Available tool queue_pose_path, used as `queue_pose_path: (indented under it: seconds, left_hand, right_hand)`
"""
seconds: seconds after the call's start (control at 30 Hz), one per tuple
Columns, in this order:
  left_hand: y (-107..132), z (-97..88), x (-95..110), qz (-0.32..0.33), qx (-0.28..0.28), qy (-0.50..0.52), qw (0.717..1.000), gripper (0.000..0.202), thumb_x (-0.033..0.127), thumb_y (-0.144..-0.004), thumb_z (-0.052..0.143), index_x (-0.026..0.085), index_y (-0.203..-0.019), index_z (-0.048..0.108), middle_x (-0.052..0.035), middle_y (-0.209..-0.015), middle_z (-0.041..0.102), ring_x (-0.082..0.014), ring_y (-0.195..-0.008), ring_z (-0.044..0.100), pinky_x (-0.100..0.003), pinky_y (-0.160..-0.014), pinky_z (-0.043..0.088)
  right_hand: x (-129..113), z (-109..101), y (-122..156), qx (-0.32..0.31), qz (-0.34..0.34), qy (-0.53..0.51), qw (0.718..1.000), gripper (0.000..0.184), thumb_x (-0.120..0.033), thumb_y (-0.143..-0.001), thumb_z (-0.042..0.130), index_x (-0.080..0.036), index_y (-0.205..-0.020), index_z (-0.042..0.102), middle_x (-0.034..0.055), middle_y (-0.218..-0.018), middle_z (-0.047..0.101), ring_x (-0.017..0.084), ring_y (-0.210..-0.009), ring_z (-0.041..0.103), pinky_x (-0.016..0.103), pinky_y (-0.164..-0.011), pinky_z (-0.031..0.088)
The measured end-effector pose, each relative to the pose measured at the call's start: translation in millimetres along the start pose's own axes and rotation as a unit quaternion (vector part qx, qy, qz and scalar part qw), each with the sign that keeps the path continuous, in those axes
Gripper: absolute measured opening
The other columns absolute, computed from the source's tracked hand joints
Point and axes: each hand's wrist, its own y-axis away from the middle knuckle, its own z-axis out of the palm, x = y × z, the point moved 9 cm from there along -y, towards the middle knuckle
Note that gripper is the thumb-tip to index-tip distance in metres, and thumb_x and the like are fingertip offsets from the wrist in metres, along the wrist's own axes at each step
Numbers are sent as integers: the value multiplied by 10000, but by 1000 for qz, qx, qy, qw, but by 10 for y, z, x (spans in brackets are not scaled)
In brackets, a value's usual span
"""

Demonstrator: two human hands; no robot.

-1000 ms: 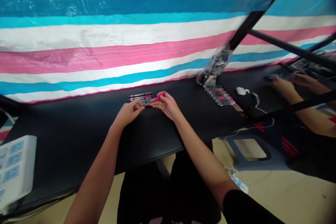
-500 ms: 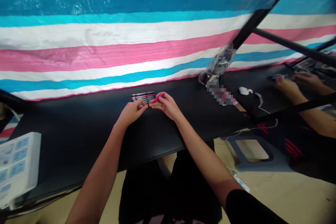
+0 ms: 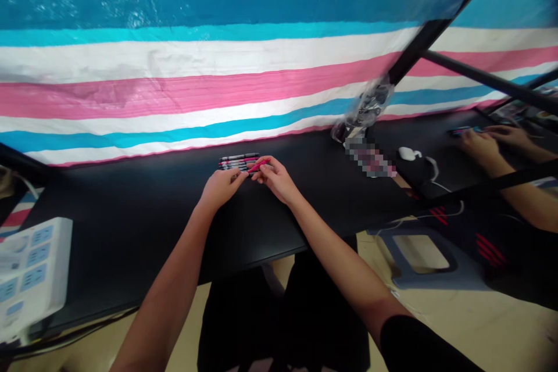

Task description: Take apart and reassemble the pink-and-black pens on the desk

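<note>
Several pens (image 3: pixel 238 161) lie side by side in a row on the black table (image 3: pixel 131 226), near the striped sheet at the back. My right hand (image 3: pixel 274 177) pinches a pink pen (image 3: pixel 258 166) by its upper end, at the right end of the row. My left hand (image 3: pixel 222 186) is closed too, with its fingertips meeting the lower end of that pink pen. What the left fingers grip is partly hidden.
A striped blue, white and pink tarpaulin (image 3: pixel 196 70) hangs behind the table. A white power strip (image 3: pixel 26 273) lies at the left edge. Right of me sit a crumpled plastic bag (image 3: pixel 364 110), a white mouse (image 3: pixel 406 153) and another person's hands (image 3: pixel 483 142). A stool (image 3: pixel 422 256) stands below.
The pink pen in my right hand has come down from a raised tilt towards the row of pens. Both hands have stayed close together beside the row.
</note>
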Motion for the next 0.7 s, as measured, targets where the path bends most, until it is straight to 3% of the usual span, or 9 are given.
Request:
queue_pose_path:
  seconds: [0.2, 0.37, 0.57, 0.7]
  left_hand:
    - [-3, 11, -34, 2, 12, 17, 1000, 309, 497, -944, 593, 212, -865, 681, 7, -606, 597, -172, -573, 539, -272, -589, 336]
    - [-10, -136, -55, 21, 44, 35, 998, 210, 359, -952, 563, 196, -961, 696, -17, -694, 657, -177, -617, 586, -276, -628, 404]
    - [1, -195, 62, 53, 66, 47, 995, 218, 324, -953, 560, 177, -1001, 714, -32, -788, 684, -154, -626, 559, -274, -649, 420]
    - [16, -162, 130, 72, 72, 54, 993, 248, 338, -946, 591, 176, -1070, 732, -32, -809, 691, -152, -638, 559, -281, -668, 447]
  right_hand:
    - [56, -59, -38, 31, 6, -31, 999, 305, -451, -890, 733, -252, -1015, 538, 17, -886, 780, 159, -781, 749, 231, -652, 520]
    - [-11, -249, -59, 98, -5, -60, 993, 284, -416, -912, 719, -257, -1004, 502, 13, -886, 791, 153, -780, 762, 223, -659, 548]
    - [33, -91, -24, 45, 21, -100, 994, 292, -405, -893, 737, -252, -1020, 524, 44, -950, 809, 190, -883, 789, 257, -732, 591]
    - [87, -108, -17, 59, 51, -120, 990, 261, -373, -896, 714, -257, -1001, 506, 32, -877, 804, 178, -793, 781, 247, -686, 587]
